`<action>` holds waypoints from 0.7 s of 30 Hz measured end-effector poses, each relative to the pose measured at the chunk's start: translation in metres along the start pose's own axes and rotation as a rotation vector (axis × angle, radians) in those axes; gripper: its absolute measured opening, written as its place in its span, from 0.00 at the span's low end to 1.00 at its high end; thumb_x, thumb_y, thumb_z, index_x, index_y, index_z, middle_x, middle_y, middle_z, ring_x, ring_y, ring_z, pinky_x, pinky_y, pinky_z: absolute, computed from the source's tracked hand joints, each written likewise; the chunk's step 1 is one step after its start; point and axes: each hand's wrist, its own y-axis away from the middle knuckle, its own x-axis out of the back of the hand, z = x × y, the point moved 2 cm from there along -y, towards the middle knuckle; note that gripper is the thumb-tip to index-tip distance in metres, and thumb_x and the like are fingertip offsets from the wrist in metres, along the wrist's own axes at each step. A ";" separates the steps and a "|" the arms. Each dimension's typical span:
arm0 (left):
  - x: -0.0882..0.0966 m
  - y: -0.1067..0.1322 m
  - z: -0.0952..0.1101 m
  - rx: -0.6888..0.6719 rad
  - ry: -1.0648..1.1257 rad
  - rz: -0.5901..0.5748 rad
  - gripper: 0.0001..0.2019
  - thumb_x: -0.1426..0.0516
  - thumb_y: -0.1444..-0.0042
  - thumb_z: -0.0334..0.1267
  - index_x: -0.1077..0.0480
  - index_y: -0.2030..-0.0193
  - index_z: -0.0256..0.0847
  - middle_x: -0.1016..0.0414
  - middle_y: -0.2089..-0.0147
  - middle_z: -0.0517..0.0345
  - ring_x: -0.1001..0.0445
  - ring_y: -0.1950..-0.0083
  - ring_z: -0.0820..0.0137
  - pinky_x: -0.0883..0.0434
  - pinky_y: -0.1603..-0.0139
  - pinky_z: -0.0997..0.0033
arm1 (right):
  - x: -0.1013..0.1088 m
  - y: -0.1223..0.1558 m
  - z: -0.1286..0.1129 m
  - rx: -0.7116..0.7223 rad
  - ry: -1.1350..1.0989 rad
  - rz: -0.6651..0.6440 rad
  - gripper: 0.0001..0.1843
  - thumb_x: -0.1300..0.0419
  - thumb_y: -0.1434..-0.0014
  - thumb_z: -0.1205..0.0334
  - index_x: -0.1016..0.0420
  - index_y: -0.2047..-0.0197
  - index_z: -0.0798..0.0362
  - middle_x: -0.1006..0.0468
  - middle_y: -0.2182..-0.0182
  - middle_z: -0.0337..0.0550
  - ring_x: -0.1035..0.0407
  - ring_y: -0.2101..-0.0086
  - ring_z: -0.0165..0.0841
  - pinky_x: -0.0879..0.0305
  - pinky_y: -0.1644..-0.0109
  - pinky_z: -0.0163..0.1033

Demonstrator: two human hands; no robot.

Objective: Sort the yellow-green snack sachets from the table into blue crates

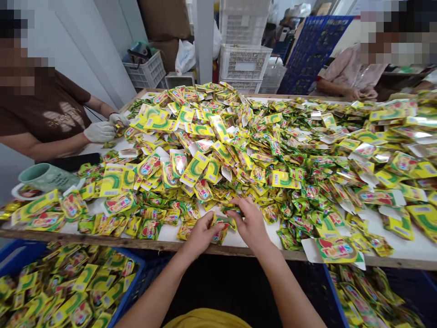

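My left hand is closed around a few small green and yellow snack packets at the near edge of the white table. My right hand lies just beside it, its fingers pinching a green packet from the heap. A huge pile of yellow and green packets and flat card headers covers the table in front of both hands.
A blue crate of filled packs sits below the table on my left, another blue crate on my right. A person with white gloves works at the left, near a green mug. Another person's hands work at the far right. White baskets stand behind.
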 end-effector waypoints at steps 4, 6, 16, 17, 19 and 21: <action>0.003 0.004 -0.005 -0.021 -0.080 0.033 0.13 0.42 0.44 0.48 0.33 0.65 0.38 0.33 0.69 0.63 0.34 0.64 0.71 0.37 0.61 0.74 | -0.005 -0.005 -0.010 0.078 0.189 -0.190 0.09 0.47 0.39 0.71 0.29 0.57 0.53 0.25 0.66 0.46 0.36 0.63 0.39 0.37 0.59 0.42; 0.002 0.005 -0.006 -0.023 -0.125 0.066 0.14 0.43 0.44 0.48 0.35 0.68 0.38 0.37 0.72 0.65 0.38 0.67 0.73 0.39 0.64 0.76 | -0.002 -0.009 -0.015 0.064 0.317 -0.279 0.09 0.48 0.41 0.74 0.29 0.64 0.53 0.27 0.69 0.46 0.37 0.64 0.40 0.37 0.60 0.43; 0.003 0.011 -0.002 -0.015 0.030 0.006 0.14 0.43 0.44 0.48 0.35 0.66 0.38 0.38 0.70 0.63 0.39 0.66 0.72 0.40 0.63 0.76 | -0.006 -0.006 -0.010 -0.029 0.017 -0.138 0.11 0.43 0.38 0.64 0.31 0.51 0.49 0.24 0.58 0.44 0.30 0.58 0.36 0.34 0.55 0.40; 0.004 0.012 -0.002 -0.022 0.025 -0.013 0.14 0.43 0.44 0.48 0.35 0.67 0.38 0.39 0.70 0.64 0.40 0.66 0.73 0.40 0.64 0.76 | -0.009 -0.005 -0.007 -0.023 0.029 -0.136 0.12 0.44 0.38 0.64 0.32 0.50 0.50 0.24 0.58 0.44 0.30 0.57 0.36 0.35 0.54 0.40; 0.005 0.013 -0.003 -0.022 0.046 -0.035 0.14 0.44 0.43 0.48 0.35 0.67 0.37 0.38 0.69 0.63 0.39 0.65 0.72 0.40 0.63 0.75 | -0.011 -0.006 -0.004 -0.009 0.064 -0.088 0.11 0.46 0.37 0.63 0.32 0.50 0.51 0.25 0.59 0.45 0.31 0.56 0.37 0.36 0.53 0.41; 0.006 0.013 -0.003 -0.017 0.073 -0.035 0.13 0.44 0.42 0.47 0.34 0.64 0.37 0.37 0.68 0.62 0.39 0.65 0.72 0.39 0.62 0.75 | -0.009 -0.006 -0.003 0.005 0.088 -0.089 0.09 0.46 0.36 0.63 0.31 0.53 0.52 0.27 0.62 0.45 0.32 0.58 0.37 0.36 0.54 0.40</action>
